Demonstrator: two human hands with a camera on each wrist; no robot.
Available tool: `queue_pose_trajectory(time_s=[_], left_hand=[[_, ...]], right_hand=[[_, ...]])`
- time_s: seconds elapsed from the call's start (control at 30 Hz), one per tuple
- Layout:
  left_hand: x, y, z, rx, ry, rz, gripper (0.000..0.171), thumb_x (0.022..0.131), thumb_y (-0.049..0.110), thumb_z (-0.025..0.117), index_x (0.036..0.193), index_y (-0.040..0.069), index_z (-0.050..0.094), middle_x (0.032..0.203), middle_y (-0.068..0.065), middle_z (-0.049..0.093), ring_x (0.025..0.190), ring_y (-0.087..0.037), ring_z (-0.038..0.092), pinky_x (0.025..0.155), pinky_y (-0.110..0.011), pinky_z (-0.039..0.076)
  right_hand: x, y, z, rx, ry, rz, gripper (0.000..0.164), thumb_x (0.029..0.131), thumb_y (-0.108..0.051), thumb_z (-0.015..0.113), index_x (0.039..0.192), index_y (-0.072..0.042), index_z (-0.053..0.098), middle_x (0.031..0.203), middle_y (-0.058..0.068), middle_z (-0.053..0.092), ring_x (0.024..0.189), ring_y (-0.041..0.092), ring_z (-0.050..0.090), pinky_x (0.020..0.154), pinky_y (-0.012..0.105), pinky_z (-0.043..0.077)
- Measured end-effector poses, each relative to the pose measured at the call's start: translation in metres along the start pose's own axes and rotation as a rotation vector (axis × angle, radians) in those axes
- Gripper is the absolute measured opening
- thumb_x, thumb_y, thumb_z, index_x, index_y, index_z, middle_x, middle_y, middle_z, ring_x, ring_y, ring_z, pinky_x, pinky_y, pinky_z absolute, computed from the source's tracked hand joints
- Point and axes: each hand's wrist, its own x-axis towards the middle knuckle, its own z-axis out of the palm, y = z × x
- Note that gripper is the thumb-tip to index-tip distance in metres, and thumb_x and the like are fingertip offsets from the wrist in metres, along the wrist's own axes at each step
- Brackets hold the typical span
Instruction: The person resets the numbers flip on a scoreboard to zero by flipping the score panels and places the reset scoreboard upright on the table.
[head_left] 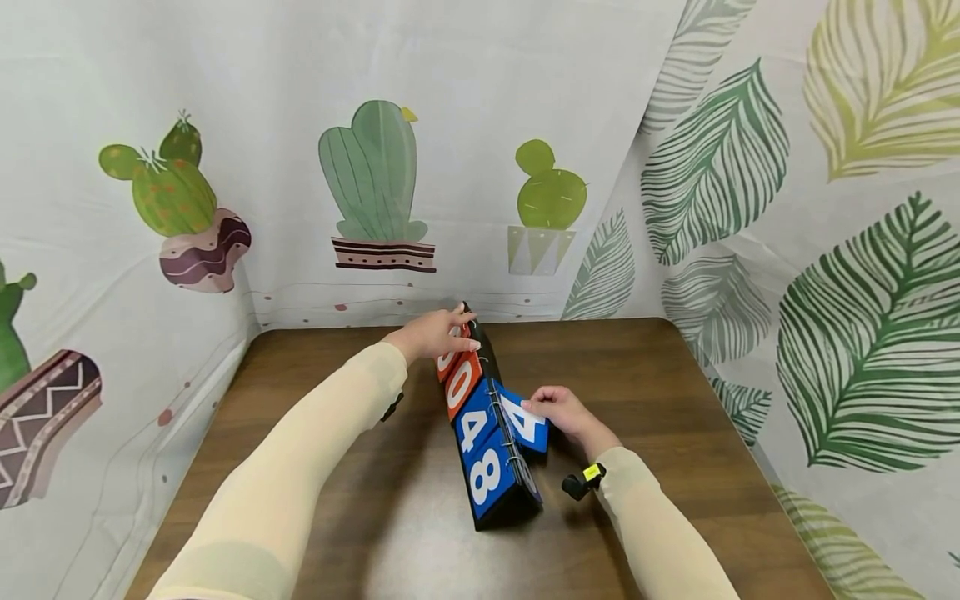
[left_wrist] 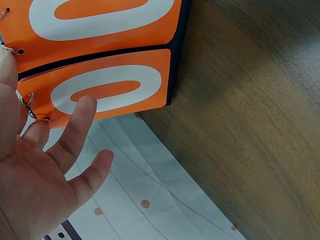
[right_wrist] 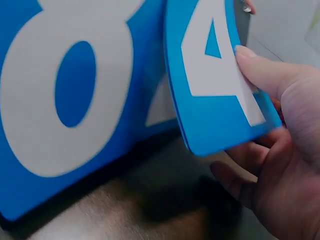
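Printed cloth (head_left: 465, 50) hangs just behind the brown table (head_left: 637, 367), where a flip scoreboard (head_left: 480, 408) stands lengthwise, its far orange card (left_wrist: 114, 86) partly covered in the head view by the left hand (head_left: 433, 335) gripping that end. The left wrist view shows that card's 0 and two fingers extended; the right wrist view reveals a large 8 barely visible from above. Thumb uppermost, the right hand (head_left: 566, 410) pinches a lifted blue 4 card (right_wrist: 215, 120).
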Motion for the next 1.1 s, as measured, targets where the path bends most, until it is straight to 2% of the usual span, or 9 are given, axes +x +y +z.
queue_pose_trajectory(time_s=[0.2, 0.37, 0.57, 0.7, 0.87, 1.0, 1.1], left_hand=[[-0.002, 0.000, -0.002, -0.017, 0.001, 0.003, 0.081, 0.094, 0.066, 0.061, 0.163, 0.035, 0.029, 0.175, -0.003, 0.010, 0.148, -0.035, 0.045, 0.120, -0.055, 0.040], [-0.001, 0.001, -0.002, -0.012, 0.002, 0.007, 0.082, 0.094, 0.067, 0.060, 0.163, 0.035, 0.029, 0.175, -0.003, 0.010, 0.149, -0.035, 0.044, 0.120, -0.054, 0.039], [0.000, 0.000, 0.000, -0.019, 0.004, 0.004, 0.082, 0.094, 0.067, 0.061, 0.163, 0.036, 0.029, 0.176, -0.002, 0.010, 0.152, -0.035, 0.038, 0.121, -0.055, 0.038], [0.000, 0.000, 0.000, -0.026, 0.006, 0.001, 0.081, 0.094, 0.067, 0.061, 0.162, 0.036, 0.030, 0.176, -0.002, 0.011, 0.154, -0.035, 0.036, 0.121, -0.056, 0.037], [0.001, 0.000, 0.000, -0.040, 0.004, -0.002, 0.081, 0.094, 0.066, 0.061, 0.162, 0.037, 0.030, 0.176, -0.001, 0.010, 0.153, -0.033, 0.038, 0.121, -0.055, 0.037], [0.002, -0.001, 0.001, -0.036, 0.005, -0.006, 0.081, 0.094, 0.067, 0.061, 0.162, 0.038, 0.030, 0.175, 0.000, 0.010, 0.152, -0.033, 0.039, 0.122, -0.054, 0.037], [0.002, -0.002, 0.002, -0.026, 0.007, -0.007, 0.081, 0.093, 0.067, 0.061, 0.162, 0.038, 0.030, 0.175, 0.000, 0.010, 0.153, -0.033, 0.038, 0.122, -0.054, 0.037]], right_hand=[[-0.002, 0.005, -0.006, 0.049, 0.005, 0.009, 0.021, 0.097, -0.023, 0.072, 0.087, -0.004, 0.073, 0.081, -0.002, 0.068, 0.081, 0.019, 0.060, 0.075, 0.029, 0.050], [-0.003, 0.005, -0.006, 0.022, 0.011, -0.010, 0.026, 0.098, -0.027, 0.072, 0.088, -0.003, 0.077, 0.077, -0.005, 0.069, 0.078, 0.017, 0.060, 0.074, 0.029, 0.049], [-0.007, 0.002, -0.006, 0.016, -0.008, -0.018, 0.035, 0.102, -0.029, 0.065, 0.101, 0.004, 0.077, 0.078, -0.004, 0.072, 0.073, 0.012, 0.063, 0.072, 0.027, 0.056], [-0.011, -0.003, -0.008, -0.046, -0.022, -0.041, 0.044, 0.106, -0.035, 0.057, 0.101, 0.003, 0.077, 0.079, -0.001, 0.072, 0.072, 0.012, 0.064, 0.072, 0.031, 0.060], [-0.015, -0.008, -0.012, -0.135, -0.067, -0.050, 0.050, 0.108, -0.041, 0.051, 0.098, 0.000, 0.077, 0.081, 0.002, 0.072, 0.074, 0.015, 0.064, 0.075, 0.034, 0.060], [-0.019, -0.014, -0.015, -0.245, -0.094, -0.039, 0.055, 0.108, -0.048, 0.047, 0.090, -0.006, 0.076, 0.072, 0.002, 0.061, 0.070, 0.018, 0.058, 0.068, 0.030, 0.050], [-0.023, -0.018, -0.017, -0.341, -0.106, -0.035, 0.059, 0.107, -0.056, 0.043, 0.087, -0.011, 0.076, 0.073, 0.007, 0.059, 0.075, 0.021, 0.057, 0.071, 0.032, 0.044]])
